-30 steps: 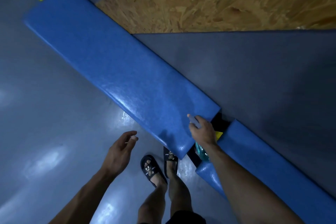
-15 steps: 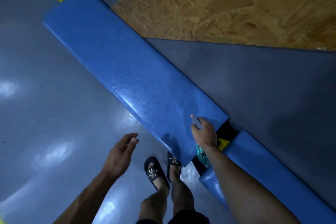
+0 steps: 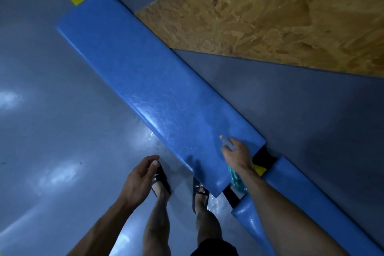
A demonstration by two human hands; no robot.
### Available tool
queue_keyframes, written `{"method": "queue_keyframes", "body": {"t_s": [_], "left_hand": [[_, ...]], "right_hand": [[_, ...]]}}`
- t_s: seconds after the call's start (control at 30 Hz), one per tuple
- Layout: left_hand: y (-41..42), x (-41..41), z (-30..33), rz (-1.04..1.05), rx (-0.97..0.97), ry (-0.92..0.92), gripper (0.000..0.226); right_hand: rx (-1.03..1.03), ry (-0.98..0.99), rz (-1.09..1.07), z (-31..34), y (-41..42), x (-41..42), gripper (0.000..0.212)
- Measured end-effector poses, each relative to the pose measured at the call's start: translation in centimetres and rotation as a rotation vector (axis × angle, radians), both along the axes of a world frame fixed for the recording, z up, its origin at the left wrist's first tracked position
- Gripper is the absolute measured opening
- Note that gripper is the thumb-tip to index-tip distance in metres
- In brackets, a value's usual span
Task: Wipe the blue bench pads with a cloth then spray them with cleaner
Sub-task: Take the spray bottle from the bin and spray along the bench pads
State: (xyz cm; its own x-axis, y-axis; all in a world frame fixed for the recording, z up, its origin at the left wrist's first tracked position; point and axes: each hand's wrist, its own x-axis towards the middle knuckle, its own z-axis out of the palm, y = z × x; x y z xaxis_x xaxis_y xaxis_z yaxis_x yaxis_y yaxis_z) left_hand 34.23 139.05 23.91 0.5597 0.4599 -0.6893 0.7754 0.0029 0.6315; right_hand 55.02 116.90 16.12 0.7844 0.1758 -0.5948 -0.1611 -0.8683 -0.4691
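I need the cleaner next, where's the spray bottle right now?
In the right hand, the spray bottle is over the near end of the long blue pad.

The scene is dim, with a cold blue cast. Soft white glare patches lie on the glossy grey floor (image 3: 52, 131) at the left and near the feet, which points to light from overhead. A bright sheen runs along the near edge of the long blue pad (image 3: 158, 93), with faint streaks across its top. The grey mat (image 3: 301, 110) at the right falls into shadow. Straight edges bow toward the corners from the wide lens. Fine detail is soft and slightly smeared throughout.
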Motion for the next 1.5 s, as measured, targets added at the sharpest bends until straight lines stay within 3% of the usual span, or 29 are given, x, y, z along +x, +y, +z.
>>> {"method": "queue_keyframes", "body": {"t_s": [0.27, 0.37, 0.53, 0.8, 0.97, 1.13, 1.2, 1.33, 1.5], "left_hand": [[5.4, -1.2, -0.8, -0.006, -0.014, -0.025, 0.022], [7.7, -1.6, -0.7, -0.023, -0.017, -0.021, 0.029], [11.1, -1.8, -0.9, -0.065, -0.013, -0.01, 0.034], [14.8, -1.1, -1.3, -0.146, -0.03, -0.037, 0.049], [16.8, -1.1, -1.4, -0.193, -0.041, -0.046, 0.053], [18.8, -1.7, -1.1, -0.188, -0.044, -0.041, 0.047], [19.5, -1.9, -1.0, -0.177, -0.041, -0.037, 0.045], [20.5, -2.0, -1.2, -0.162, -0.038, -0.03, 0.036], [21.5, -1.3, -1.1, -0.169, -0.044, -0.029, 0.054]], "right_hand": [[-0.012, 0.101, 0.231, -0.7, 6.0, -8.9, 0.018], [-0.014, 0.085, 0.132, -0.8, 7.5, -9.5, 0.022], [-0.026, 0.011, -0.091, -0.1, 8.8, -6.0, 0.011], [-0.004, -0.082, -0.283, 1.0, 9.2, -1.2, 0.013], [0.045, -0.021, -0.4, 0.6, 10.0, -4.1, 0.042], [0.107, -0.019, -0.56, 1.5, 12.1, -5.0, 0.024], [0.104, -0.067, -0.553, 1.6, 12.7, -3.5, 0.013], [0.091, -0.113, -0.447, 1.3, 13.7, 0.1, 0.027], [0.145, -0.075, -0.391, 2.9, 17.1, 2.6, 0.026]]}}
